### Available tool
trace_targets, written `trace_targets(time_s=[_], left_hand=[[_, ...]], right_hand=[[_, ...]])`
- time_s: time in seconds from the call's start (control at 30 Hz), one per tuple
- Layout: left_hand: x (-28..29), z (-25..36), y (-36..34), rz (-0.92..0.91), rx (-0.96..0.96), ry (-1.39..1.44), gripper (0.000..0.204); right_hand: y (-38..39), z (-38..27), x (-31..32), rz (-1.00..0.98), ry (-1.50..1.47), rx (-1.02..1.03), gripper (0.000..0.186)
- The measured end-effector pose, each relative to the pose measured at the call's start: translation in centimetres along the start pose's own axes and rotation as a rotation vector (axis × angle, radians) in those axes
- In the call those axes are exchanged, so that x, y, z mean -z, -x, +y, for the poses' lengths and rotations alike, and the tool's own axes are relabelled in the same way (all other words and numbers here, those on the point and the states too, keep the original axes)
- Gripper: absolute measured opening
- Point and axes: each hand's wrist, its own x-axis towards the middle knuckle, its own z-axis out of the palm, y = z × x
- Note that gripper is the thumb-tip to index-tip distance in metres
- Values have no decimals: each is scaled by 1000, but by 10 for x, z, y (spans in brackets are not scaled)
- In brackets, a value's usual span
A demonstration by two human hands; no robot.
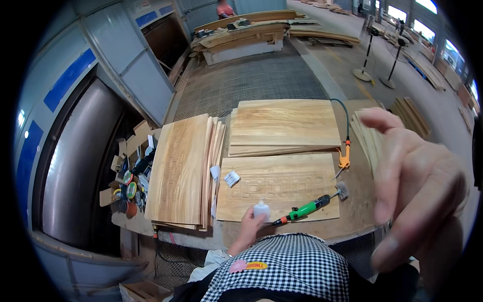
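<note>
My left hand (246,229) is closed around a small white bottle (261,210) at the front edge of a carved wooden panel (282,166). Raised close to the camera on the right, my right hand (422,176) is slightly blurred, its fingers bent and apart with nothing visible in them. Beside the bottle, a green and black air grinder (308,207) lies across the panel's front edge, its grey abrasive head (341,190) pointing right. A small white packet with print (232,178) rests on the panel's left part. An orange air blow gun (344,157) lies beyond the grinder.
Stacked panels (176,171) stand left, with more boards (284,123) behind. A box of tools and tape rolls (132,181) sits at the table's left end. A hose (344,113) runs to the blow gun. Farther off are a wood-laden bench (241,43), a person (225,9) and floor fans (366,55).
</note>
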Motion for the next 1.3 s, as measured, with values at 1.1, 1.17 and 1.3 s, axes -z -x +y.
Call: trace_targets(time_s=[1.1,1.17,1.3], left_hand=[[50,-51,-23,-52,17,-152,39],[11,-27,-8,-40,-33,-437,37],[33,-33,-5,-37,-23,8,43]], right_hand=[[0,-17,17,290,-72,294,13],[-2,-16,9,367,-6,329,12],[16,22,-9,488,-12,260,11]])
